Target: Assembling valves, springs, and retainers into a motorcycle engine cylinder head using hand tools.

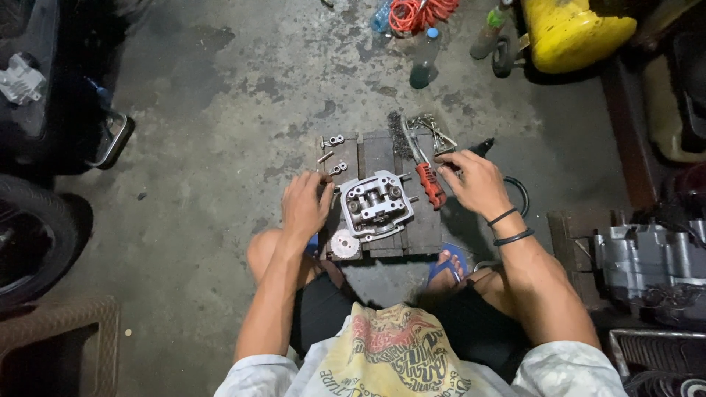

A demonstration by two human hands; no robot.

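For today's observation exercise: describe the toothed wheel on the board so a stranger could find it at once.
Start at the dark wooden board on the concrete floor before the squatting person. At its near left corner, just below the left hand and the grey metal engine head, lies the sprocket. It alone is round, flat and pale with teeth all around.

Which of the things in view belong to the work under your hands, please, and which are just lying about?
In hand: cylinder head, sprocket, red-handled tool, wooden board, left hand, right hand.
Lying about: orange hose, plastic bottle, yellow tank, tyre.
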